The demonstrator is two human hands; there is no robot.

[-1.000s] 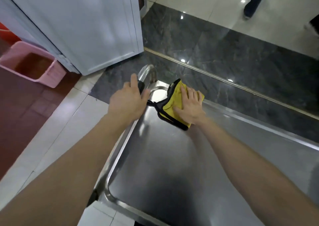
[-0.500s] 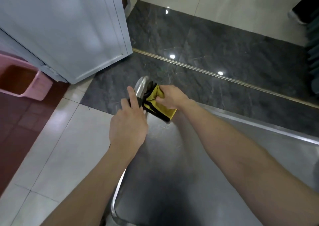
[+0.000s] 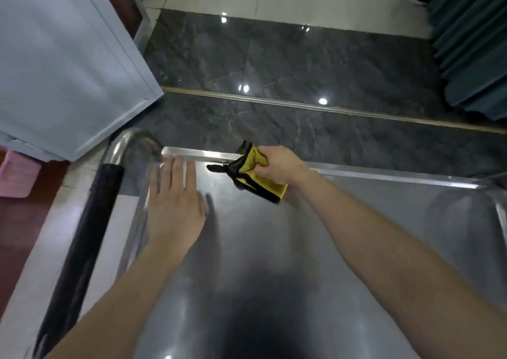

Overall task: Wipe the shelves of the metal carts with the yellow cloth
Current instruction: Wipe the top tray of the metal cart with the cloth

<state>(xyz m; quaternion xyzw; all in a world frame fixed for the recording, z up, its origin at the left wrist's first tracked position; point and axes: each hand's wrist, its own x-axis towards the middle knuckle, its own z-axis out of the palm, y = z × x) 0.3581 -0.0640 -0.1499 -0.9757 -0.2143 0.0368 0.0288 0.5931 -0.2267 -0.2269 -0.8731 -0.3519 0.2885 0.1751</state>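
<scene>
One metal cart is in view, with one shelf point(image 3: 274, 262) seen from above: a flat steel tray with a raised rim. One yellow cloth point(image 3: 253, 170), edged in black, is recorded at the far rim of this shelf, left of its middle. It is bunched and grasped in the right hand point(image 3: 279, 164), whose fingers are curled tightly round it. The lower black edge of the cloth lies on or just over the steel; contact cannot be confirmed.

The left hand point(image 3: 175, 197) is seen palm down over the far left corner of the shelf, fingers straight and together, nothing held. It is blurred, so contact with the steel cannot be told.

One handle bar point(image 3: 90, 221) is noted along the left side, sleeved in black, with a bare chrome bend at the far end.

On the floor: one pale cabinet point(image 3: 68, 65), one pink bin point(image 3: 16, 175), one brass strip point(image 3: 301, 106), one teal curtain point(image 3: 472, 43).
</scene>
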